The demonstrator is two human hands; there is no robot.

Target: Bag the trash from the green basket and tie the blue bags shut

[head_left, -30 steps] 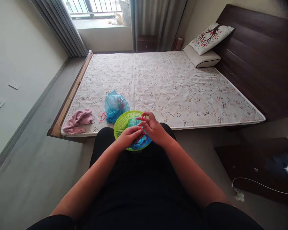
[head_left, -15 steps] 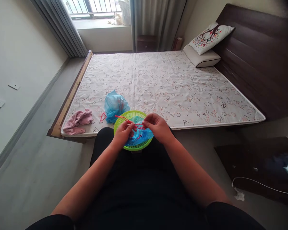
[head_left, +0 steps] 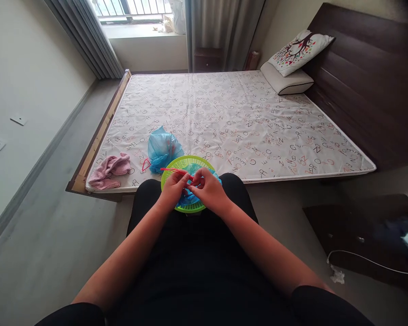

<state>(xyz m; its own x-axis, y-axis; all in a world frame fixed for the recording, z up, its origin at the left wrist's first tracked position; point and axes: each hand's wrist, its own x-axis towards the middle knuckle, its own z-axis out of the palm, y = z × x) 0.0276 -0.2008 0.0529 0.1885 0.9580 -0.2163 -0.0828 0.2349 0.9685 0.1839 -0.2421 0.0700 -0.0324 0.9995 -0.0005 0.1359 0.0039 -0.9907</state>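
Observation:
Between my fingers is a thin red cord [head_left: 172,170], its loose end sticking out to the left. My left hand [head_left: 173,188] is closed on it in a pinch. Close beside, almost touching, my right hand [head_left: 209,189] is also closed, thumb and forefinger at the cord; the fingertips partly hide it. Under both hands a green plastic basket [head_left: 190,209] rests on my lap, with a blue plastic bag [head_left: 187,199] inside it. Just beyond the basket, a filled blue plastic bag [head_left: 163,147] sits on the mattress, with a bit of red cord [head_left: 145,165] at its left.
A pink cloth [head_left: 110,171] lies on the near left corner of the patterned mattress [head_left: 224,122]. Pillows [head_left: 287,80] lie by the dark headboard [head_left: 367,81]. At right stands a low dark table [head_left: 353,226] with a white cable [head_left: 367,256].
My right hand has moved left and slightly down, from pulling the cord out to the right to meeting my left hand. The left hand has barely moved.

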